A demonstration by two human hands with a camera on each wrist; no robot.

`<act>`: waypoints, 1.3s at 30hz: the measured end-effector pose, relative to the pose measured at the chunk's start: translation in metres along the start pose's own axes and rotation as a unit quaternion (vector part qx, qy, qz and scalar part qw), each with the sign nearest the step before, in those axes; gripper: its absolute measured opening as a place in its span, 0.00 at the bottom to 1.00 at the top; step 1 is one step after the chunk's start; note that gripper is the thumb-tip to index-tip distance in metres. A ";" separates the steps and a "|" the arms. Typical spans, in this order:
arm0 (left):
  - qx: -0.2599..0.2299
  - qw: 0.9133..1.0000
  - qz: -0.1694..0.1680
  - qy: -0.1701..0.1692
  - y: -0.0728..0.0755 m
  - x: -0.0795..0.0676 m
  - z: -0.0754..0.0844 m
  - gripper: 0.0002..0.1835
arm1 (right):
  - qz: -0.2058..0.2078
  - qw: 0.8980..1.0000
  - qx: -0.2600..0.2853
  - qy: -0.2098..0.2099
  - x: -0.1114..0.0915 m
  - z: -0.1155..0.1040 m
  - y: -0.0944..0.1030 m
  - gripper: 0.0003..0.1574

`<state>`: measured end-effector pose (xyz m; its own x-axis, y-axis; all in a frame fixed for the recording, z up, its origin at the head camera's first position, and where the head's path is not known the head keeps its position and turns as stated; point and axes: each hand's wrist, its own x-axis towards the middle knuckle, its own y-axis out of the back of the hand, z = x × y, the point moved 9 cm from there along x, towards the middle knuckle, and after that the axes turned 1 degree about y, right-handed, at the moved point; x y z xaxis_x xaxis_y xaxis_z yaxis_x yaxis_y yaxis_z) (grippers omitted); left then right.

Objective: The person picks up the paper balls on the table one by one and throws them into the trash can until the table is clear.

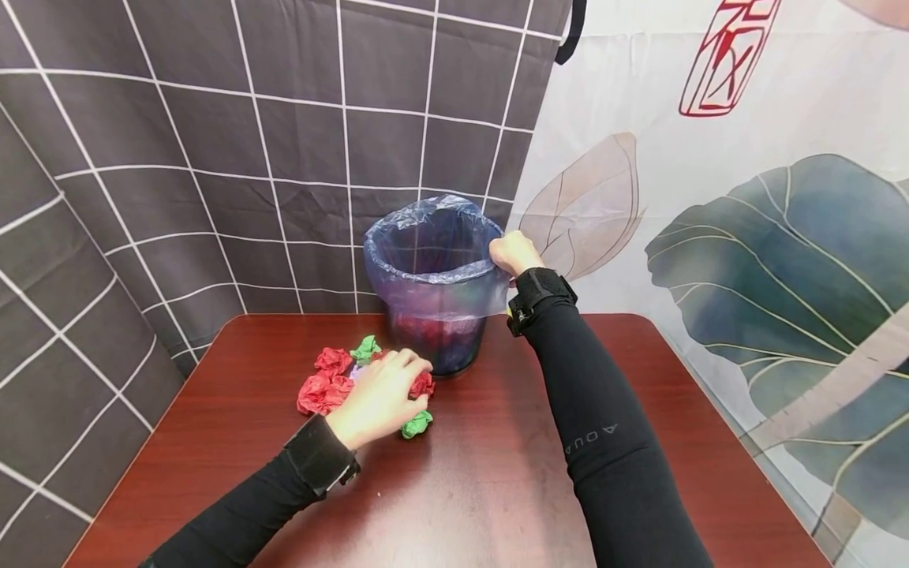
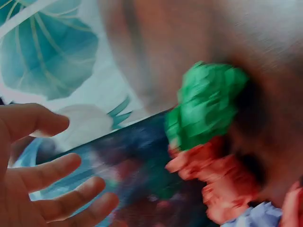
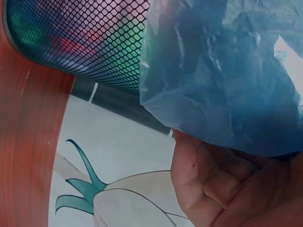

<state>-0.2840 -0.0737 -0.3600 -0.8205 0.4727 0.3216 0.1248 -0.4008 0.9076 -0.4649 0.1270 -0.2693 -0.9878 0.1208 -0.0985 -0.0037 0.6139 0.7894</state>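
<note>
A black mesh trash can [image 1: 442, 347] lined with a translucent blue garbage bag [image 1: 401, 285] stands at the back of the table. My right hand [image 1: 517, 252] grips the can's right rim over the bag; in the right wrist view its fingers curl at the bag's edge. Coloured paper shows through the mesh. Over a heap of crumpled paper balls, left of the can, hovers my left hand [image 1: 381, 398], fingers spread and holding nothing. Nearest it are a green paper ball [image 1: 417, 424] and a red paper ball [image 1: 422, 385]. Part of the heap is hidden beneath the hand.
More red paper balls [image 1: 323, 393], another green paper ball [image 1: 365, 349] and a bit of pale purple paper lie on the reddish-brown table [image 1: 497, 473]. Behind hang a grey grid-patterned cloth [image 1: 298, 142] and a white cloth [image 1: 611, 95] with leaf prints.
</note>
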 end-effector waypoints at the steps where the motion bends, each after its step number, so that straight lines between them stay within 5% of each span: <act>1: 0.003 1.000 -0.013 -0.001 -0.006 -0.001 0.000 0.21 | 0.001 1.000 -0.004 0.001 0.000 0.000 0.000 0.32; 22: 0.062 0.985 -0.164 -0.001 -0.066 -0.018 -0.003 0.25 | 0.009 1.000 -0.010 -0.010 0.001 0.001 0.002 0.33; 33: 0.060 0.989 -0.131 -0.022 -0.069 -0.020 -0.002 0.21 | 0.006 1.000 -0.012 -0.011 0.004 0.001 0.000 0.33; 39: 0.029 0.998 -0.060 -0.011 -0.044 -0.007 -0.004 0.26 | 0.012 1.000 -0.012 -0.007 0.001 0.000 0.001 0.32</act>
<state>-0.2858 -0.0631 -0.4036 -0.8196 0.5310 0.2150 0.0594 -0.2944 0.9538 -0.4656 0.1279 -0.2685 -0.9855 0.1454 -0.0878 0.0157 0.5925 0.8055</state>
